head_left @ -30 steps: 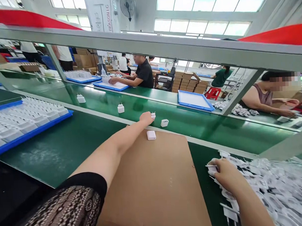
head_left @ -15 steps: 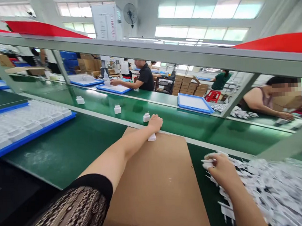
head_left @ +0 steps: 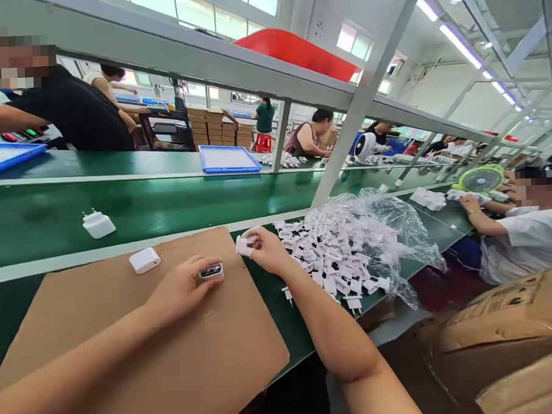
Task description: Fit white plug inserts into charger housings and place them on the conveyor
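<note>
At the left, a white plastic two-pin plug charger (head_left: 99, 224) is resting on the glossy green belt (head_left: 179, 202), its pins pointing up and away toward the far left. Nearer and to its right, a white rounded rectangular charger block (head_left: 143, 261) is lying on the flat brown cardboard sheet (head_left: 141, 365), its long axis running roughly left to right and a small dark port facing right. The sheet is running out of view at the near left.

Farther right, the left hand (head_left: 183, 285) is closing narrowly, thumb and fingers pinching a white oval-mouthed charger housing (head_left: 218, 274) above the sheet. The mouth is facing the viewer, its long axis lying left to right, and dark parts are showing inside; the fingers are hiding much of the body.

Right of that, the right hand (head_left: 266, 250) is gripping a small white plastic piece (head_left: 243, 245), pointing left; fingers are covering it, so its full shape is hard to make out.

Beside this hand, a loose heap of white plastic plug parts (head_left: 337, 250) is spreading, a crinkled clear plastic bag (head_left: 408, 241) partly veiling its far right side. At the near right, a brown taped cardboard carton (head_left: 513, 306) is bearing dark marks, too unclear to read.
</note>
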{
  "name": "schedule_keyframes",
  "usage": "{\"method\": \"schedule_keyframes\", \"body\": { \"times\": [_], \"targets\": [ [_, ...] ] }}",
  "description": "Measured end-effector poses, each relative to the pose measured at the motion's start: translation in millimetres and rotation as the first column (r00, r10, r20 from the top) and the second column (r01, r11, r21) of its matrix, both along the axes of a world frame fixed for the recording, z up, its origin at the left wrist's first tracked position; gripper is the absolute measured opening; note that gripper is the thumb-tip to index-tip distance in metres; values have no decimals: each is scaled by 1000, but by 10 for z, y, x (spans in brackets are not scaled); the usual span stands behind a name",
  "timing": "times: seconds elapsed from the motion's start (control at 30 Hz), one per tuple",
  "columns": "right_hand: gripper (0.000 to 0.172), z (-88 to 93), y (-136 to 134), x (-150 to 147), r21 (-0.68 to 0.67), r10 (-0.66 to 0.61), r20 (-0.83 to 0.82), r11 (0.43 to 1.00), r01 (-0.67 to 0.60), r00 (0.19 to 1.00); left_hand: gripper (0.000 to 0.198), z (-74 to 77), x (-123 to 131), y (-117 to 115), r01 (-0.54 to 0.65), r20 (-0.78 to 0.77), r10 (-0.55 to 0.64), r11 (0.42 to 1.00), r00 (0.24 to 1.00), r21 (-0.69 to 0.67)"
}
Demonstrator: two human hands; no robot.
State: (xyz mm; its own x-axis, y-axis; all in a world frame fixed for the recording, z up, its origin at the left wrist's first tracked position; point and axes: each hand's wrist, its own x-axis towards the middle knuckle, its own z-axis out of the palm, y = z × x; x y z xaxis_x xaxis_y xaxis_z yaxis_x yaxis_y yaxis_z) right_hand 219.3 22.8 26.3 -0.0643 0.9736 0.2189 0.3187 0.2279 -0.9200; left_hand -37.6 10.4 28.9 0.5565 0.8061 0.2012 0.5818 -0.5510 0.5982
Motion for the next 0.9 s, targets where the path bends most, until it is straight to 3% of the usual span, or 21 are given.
{"method": "schedule_keyframes", "body": {
  "times": [0.17, 0.27, 0.37, 0.5, 0.6, 0.67, 0.8, 0.9],
  "targets": [
    [36, 87, -79, -106, -84, 81, -188, 992, -98, 979, 64, -223, 70, -20, -106, 214, 136, 984, 967, -142],
    [44, 95, -123, -185, -162, 82, -204, 980, -116, 976, 53, -247, 31, 15, -131, 227, 181, 967, 957, -218],
    [50, 49, -172, -290, -156, 83, -207, 981, -116, 975, 46, -249, 4, 19, -120, 227, 177, 962, 958, -244],
    [37, 18, -269, -426, 8, 54, -43, 999, -54, 998, 46, -275, 3, 37, -106, 232, 154, 973, 961, -205],
    [24, 34, -330, -479, 149, 71, 209, 983, -103, 975, 45, -298, 4, 69, -67, 233, 110, 980, 966, -187],
    [24, 37, -346, -488, 164, 71, 231, 980, -111, 970, 45, -303, 1, 86, -25, 241, 84, 971, 967, -236],
    [28, 31, -354, -463, -69, 113, -53, 991, -117, 992, 52, -292, -9, 87, 9, 266, 86, 942, 960, -336],
    [28, 48, -386, -429, -200, 152, -98, 965, -169, 984, 71, -270, -12, 58, 44, 311, 53, 954, 949, -295]
  ]
}}
